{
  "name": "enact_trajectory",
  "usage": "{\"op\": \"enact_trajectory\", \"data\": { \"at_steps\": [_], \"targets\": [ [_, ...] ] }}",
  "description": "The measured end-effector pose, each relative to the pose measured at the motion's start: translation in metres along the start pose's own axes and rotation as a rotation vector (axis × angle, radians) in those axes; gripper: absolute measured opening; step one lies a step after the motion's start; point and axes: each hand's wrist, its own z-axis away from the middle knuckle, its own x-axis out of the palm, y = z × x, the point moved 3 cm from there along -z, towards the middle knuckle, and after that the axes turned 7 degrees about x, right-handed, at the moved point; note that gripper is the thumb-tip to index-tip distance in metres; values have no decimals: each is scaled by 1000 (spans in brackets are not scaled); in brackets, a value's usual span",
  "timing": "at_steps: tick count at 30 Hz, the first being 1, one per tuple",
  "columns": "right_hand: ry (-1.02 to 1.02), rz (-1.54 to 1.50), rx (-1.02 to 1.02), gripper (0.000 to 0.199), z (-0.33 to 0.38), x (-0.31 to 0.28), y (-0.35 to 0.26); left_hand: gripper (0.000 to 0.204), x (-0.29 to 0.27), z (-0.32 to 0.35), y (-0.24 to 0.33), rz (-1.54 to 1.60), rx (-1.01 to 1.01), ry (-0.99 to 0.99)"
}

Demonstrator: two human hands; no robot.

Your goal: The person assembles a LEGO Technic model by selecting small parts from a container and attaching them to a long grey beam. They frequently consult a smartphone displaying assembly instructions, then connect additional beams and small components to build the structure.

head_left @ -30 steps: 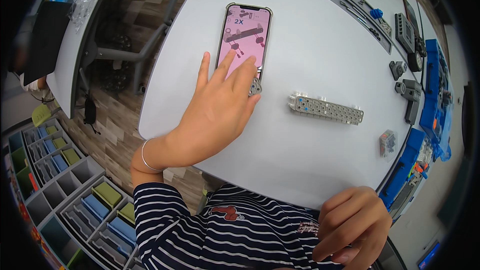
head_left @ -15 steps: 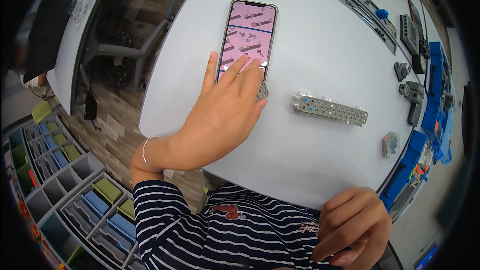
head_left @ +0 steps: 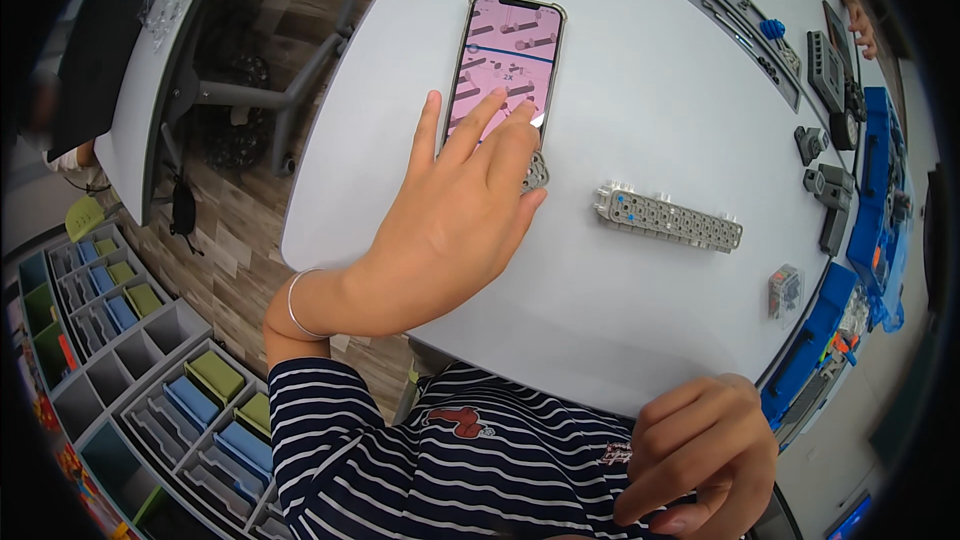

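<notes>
The white surface (head_left: 620, 280) carries everything here. On its far side lies a phone (head_left: 507, 58), its pink screen showing grey drawings of parts. The left hand (head_left: 455, 210) lies flat over the phone's near end, fingers spread apart and gripping nothing, fingertips (head_left: 492, 100) on the glass. Half a second ago the screen showed a different set of drawings; the hand has barely shifted. A grey studded beam (head_left: 668, 218) lies to the right, well apart from the phone. The right hand (head_left: 700, 455) rests curled loosely at the striped shirt (head_left: 440, 470), holding nothing visible. A small clear packet (head_left: 785, 290) sits near the right rim, beside a blue tray (head_left: 815, 340).
</notes>
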Motion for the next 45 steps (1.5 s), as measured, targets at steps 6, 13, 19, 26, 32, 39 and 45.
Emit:
{"op": "enact_trajectory", "data": {
  "at_steps": [6,13,19,26,32,39,45],
  "targets": [
    [-9,-2,5,21,0,0,0,49,2,1,-1,-9,3,-59],
    [3,-15,-4,23,1,0,1,44,-1,0,-1,54,-6,-70],
    [-43,-154,22,21,0,-3,-1,53,-7,2,-1,159,-149,-126],
    [32,-280,-266,15,20,0,-13,39,-13,-4,4,186,-153,-84],
    [89,-27,-468,15,64,25,-33,31,-19,-11,4,190,-52,182],
    [-99,70,-320,17,68,32,-59,27,-33,-22,-42,261,-100,337],
    [73,62,-386,16,60,43,-41,28,-24,-23,-56,273,-4,271]
  ]
}}
